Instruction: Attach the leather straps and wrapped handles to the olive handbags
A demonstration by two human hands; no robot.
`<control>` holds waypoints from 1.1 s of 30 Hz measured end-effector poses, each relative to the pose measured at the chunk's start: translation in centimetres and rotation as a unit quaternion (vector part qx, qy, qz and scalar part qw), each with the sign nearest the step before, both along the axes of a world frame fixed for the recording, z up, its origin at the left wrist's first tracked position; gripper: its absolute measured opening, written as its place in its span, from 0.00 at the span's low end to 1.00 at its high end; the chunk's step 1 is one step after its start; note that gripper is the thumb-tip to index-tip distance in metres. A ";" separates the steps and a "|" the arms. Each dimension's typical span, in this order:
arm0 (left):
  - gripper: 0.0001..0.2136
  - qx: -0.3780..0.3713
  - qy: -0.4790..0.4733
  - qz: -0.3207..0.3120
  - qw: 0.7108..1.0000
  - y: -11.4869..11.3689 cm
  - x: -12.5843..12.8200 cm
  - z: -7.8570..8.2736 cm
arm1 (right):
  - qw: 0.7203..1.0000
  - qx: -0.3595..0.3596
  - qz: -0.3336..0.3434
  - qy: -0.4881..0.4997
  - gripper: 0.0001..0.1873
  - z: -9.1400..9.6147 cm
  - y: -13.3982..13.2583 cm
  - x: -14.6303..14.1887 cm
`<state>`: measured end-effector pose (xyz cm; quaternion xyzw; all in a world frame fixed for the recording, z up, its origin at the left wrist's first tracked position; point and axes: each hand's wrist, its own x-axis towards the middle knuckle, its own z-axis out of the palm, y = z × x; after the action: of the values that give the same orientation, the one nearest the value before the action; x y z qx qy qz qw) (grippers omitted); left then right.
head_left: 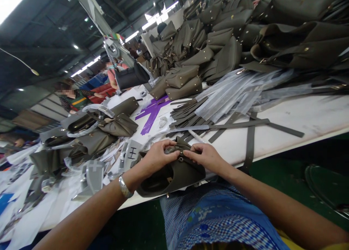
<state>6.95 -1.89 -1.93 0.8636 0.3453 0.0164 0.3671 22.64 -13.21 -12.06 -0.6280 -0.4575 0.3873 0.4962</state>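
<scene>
An olive-grey handbag (188,177) lies on its side at the table's near edge, its dark opening facing me. Both hands meet at the bag's upper part, around a strap and a small metal fitting. My left hand (160,155), with a bracelet on the wrist, pinches the strap from the left, thumb pointing right. From the right, my right hand (205,156) pinches the same spot, its thumb and forefinger nearly touching the left thumb. The exact piece between the fingertips is too small to make out.
A large heap of similar bags (218,42) covers the table's far side. Loose straps (188,115), plastic-wrapped strips (231,93) and purple strips (151,115) lie ahead. More bags (92,141) stand left, beside grey blocks (94,175). Two people (72,97) are across the table.
</scene>
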 end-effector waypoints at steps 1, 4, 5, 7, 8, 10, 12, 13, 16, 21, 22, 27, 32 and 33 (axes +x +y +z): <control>0.14 -0.005 0.000 0.000 1.000 0.0 -0.1 0.0 | 1.000 -0.004 0.004 0.008 0.25 -0.1 0.1 0.0; 0.14 -0.012 -0.006 0.001 1.000 0.0 -0.1 -0.1 | 1.000 -0.011 0.010 0.020 0.25 0.0 0.1 -0.1; 0.13 -0.014 -0.009 0.003 1.000 0.0 -0.1 -0.2 | 1.000 -0.013 0.011 0.023 0.25 0.1 0.1 -0.1; 0.12 -0.019 -0.017 0.011 1.000 -0.1 -0.1 -0.4 | 0.999 -0.012 0.015 0.027 0.25 0.3 0.1 -0.2; 0.12 -0.021 -0.020 0.015 0.999 -0.2 0.0 -0.6 | 0.999 -0.009 0.021 0.029 0.25 0.3 0.0 -0.2; 0.11 -0.017 -0.025 0.020 0.999 -0.2 0.0 -0.8 | 0.999 0.008 0.047 0.008 0.25 0.2 -0.1 0.2; 0.12 -0.005 -0.027 0.019 0.999 -0.3 0.0 -0.8 | 0.996 0.030 0.058 -0.066 0.27 -0.1 -0.1 1.2; 0.12 0.001 -0.027 0.017 0.999 -0.3 0.0 -0.8 | 0.992 0.038 0.047 -0.114 0.27 -0.3 0.0 1.9; 0.12 0.022 -0.025 0.014 0.999 -0.3 0.0 -0.6 | 0.970 0.044 -0.034 -0.236 0.20 -0.7 1.0 4.4; 0.12 0.033 -0.028 0.016 0.999 -0.5 -0.1 -0.3 | 0.933 0.004 -0.041 -0.357 0.10 -1.2 4.0 6.0; 0.12 0.032 -0.030 0.017 0.999 -0.5 -0.2 -0.3 | 0.928 -0.016 -0.034 -0.371 0.09 -1.4 4.4 5.7; 0.12 0.034 -0.041 0.018 0.998 -0.4 -0.5 -0.6 | 0.917 -0.092 -0.029 -0.386 0.12 -2.0 4.9 4.3; 0.14 0.028 -0.046 0.022 0.998 -0.4 -0.5 -0.6 | 0.953 -0.068 -0.023 -0.295 0.09 -0.7 2.9 7.0; 0.14 0.024 -0.044 0.020 0.999 -0.4 -0.5 -0.6 | 0.962 -0.056 -0.025 -0.265 0.11 -0.1 2.2 7.7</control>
<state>6.45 -2.30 -2.51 0.8635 0.3457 0.0700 0.3606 30.33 -11.03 -12.17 -0.7464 -0.5341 0.2192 0.3311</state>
